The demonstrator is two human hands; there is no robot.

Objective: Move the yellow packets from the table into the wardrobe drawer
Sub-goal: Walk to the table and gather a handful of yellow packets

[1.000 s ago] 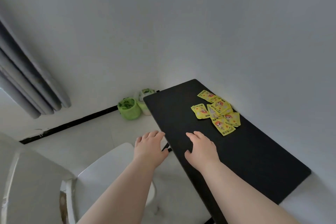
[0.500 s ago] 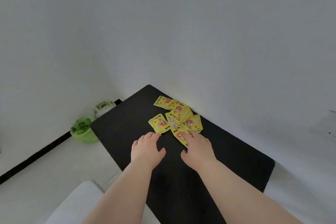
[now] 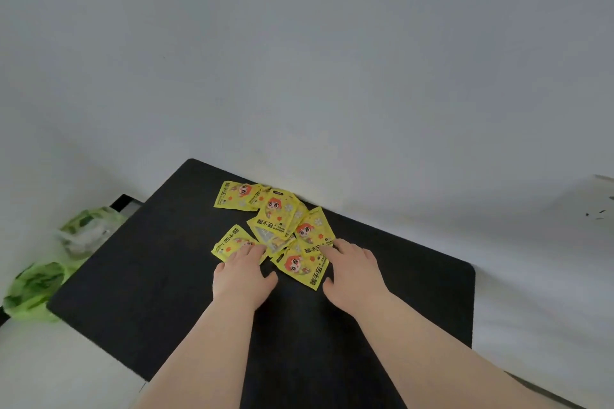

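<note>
Several packets [image 3: 280, 226], scattered loose
Your left hand [image 3: 244, 271] and right hand [image 3: 354, 271] rest spread on them, likely to rake them together

Reaches forward with left forearm [image 3: 199, 349] and right forearm [image 3: 432, 342], both bare, converging slightly. Holds left hand [image 3: 244, 271] palm down, fingers straight and close together, thumb out sideways. Holds right hand [image 3: 354, 271] palm down, fingers straight, slightly spread, apart from the left.
</note>
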